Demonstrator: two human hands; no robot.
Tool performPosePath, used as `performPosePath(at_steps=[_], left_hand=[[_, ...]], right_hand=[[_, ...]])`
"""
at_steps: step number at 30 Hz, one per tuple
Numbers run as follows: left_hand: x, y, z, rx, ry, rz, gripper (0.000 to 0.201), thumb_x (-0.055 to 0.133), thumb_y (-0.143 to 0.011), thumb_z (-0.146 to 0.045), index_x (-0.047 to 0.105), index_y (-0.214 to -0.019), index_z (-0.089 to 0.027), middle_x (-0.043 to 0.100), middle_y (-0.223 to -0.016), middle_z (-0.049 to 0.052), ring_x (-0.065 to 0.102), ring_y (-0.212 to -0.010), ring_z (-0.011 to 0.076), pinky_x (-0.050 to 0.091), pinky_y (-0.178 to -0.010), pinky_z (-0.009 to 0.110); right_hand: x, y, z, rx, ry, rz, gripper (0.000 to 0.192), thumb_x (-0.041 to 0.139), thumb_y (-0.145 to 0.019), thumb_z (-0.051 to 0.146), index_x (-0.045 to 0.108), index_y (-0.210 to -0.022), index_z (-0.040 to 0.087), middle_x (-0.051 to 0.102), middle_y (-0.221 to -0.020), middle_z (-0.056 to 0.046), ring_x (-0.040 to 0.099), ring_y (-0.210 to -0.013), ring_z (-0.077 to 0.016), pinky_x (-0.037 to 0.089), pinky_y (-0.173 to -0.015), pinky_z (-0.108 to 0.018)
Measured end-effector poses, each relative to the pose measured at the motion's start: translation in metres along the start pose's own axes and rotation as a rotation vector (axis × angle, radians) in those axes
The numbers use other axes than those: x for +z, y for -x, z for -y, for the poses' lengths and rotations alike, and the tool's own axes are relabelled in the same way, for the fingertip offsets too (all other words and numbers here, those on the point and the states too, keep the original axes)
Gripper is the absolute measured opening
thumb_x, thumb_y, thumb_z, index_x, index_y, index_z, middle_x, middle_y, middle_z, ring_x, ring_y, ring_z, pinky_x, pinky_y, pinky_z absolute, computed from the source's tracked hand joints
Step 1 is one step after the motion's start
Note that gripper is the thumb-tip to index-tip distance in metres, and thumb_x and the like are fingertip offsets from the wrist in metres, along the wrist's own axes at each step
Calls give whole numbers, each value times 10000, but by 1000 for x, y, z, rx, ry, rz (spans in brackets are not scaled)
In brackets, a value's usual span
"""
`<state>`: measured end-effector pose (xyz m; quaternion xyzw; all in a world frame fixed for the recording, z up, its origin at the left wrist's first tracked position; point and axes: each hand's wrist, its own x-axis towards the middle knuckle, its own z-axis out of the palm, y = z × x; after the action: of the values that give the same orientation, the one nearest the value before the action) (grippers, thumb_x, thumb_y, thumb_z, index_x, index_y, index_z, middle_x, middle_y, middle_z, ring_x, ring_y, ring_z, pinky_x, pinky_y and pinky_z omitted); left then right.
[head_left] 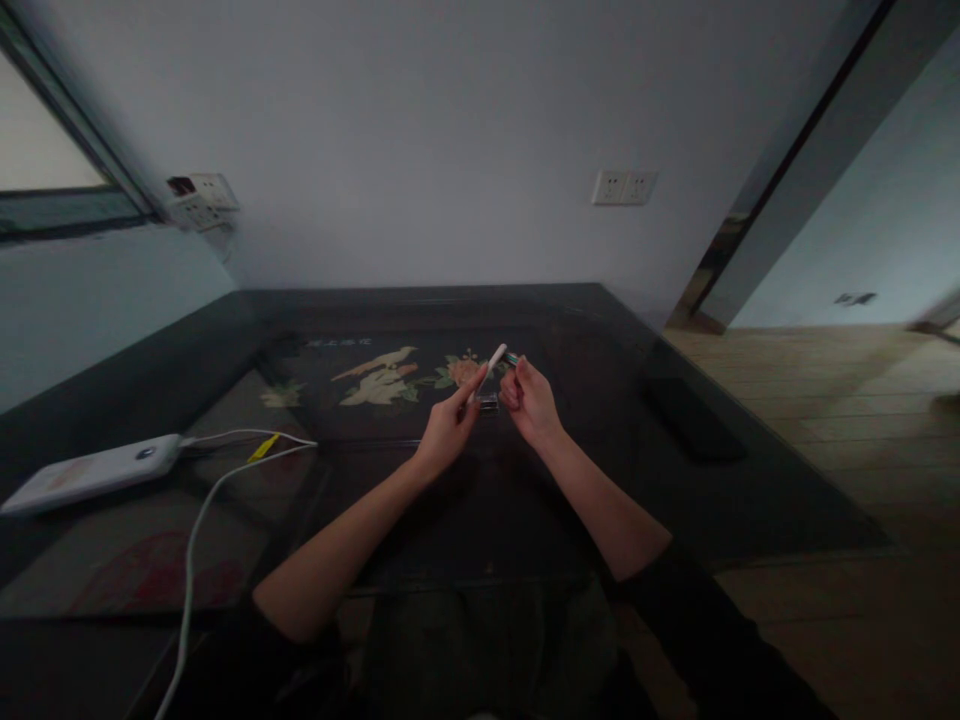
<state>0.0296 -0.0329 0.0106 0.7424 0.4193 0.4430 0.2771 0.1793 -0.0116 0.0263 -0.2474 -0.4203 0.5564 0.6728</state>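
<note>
A slim white rod [496, 357] tilts beside a small shiny piece [511, 358], between the bench's [480, 530] far and near edges.

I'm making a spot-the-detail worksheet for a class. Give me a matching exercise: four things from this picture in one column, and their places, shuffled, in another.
Things
1. White stick
2. Yellow tag
3. White device
4. Double socket

Places
A. On the wall beyond the table
B. Partway along the white cable
C. Held in the left hand
D. On the table, at the picture's left edge

Right pairs: 1-C, 2-B, 3-D, 4-A
</note>
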Motion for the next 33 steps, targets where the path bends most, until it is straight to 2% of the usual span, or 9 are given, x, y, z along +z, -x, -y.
performPosePath(at_steps=[3,7,12,17,22,29,33], left_hand=[[2,2,-3,25,11,29,534,482,-913,-200,471,-1443,-143,689,-802,24,374,-545,79,386,-578,191],[4,5,-6,57,30,79,546,493,-918,-208,447,-1458,-139,682,-784,22,387,-534,76,402,-564,190],[2,3,-8,77,68,93,548,501,-922,-220,445,-1465,-169,723,-1003,79,537,-664,112,480,-655,216],[-2,0,-5,53,47,62,543,504,-914,-201,459,-1455,-180,689,-1190,97,618,-821,155,513,-757,262],[-3,-1,0,49,46,22,550,504,-913,-181,452,-1460,-203,721,-1103,76,611,-762,133,510,-740,245],[-1,0,-2,29,41,28,553,504,-915,-190,441,-1464,-173,722,-1094,86,572,-703,112,499,-685,223],[2,3,-4,63,63,69,547,517,-918,-208,449,-1459,-162,724,-1042,81,577,-717,123,495,-669,220]], right_hand=[[-1,-1,-1,-1,-28,8,438,719,-738,588,495,-647,223,351,-469,89,244,-407,-63,177,-410,-265],[-2,-2,-2,6,-16,-23,380,701,-758,579,602,-764,212,356,-489,90,246,-412,-64,174,-405,-267],[-1,-2,-2,10,-24,-43,402,704,-742,587,652,-859,206,353,-497,94,230,-426,-71,181,-413,-267],[-1,-1,0,19,12,-29,404,689,-741,618,584,-733,227,341,-472,86,229,-421,-79,182,-417,-272],[0,1,1,1,34,-9,476,660,-772,623,444,-610,231,348,-464,77,236,-414,-75,196,-430,-279],[0,0,2,4,31,-12,496,713,-701,642,445,-617,233,357,-467,85,232,-404,-68,185,-410,-266],[-1,-2,0,17,21,-42,444,720,-698,631,544,-710,224,346,-475,93,235,-412,-70,183,-403,-263]])
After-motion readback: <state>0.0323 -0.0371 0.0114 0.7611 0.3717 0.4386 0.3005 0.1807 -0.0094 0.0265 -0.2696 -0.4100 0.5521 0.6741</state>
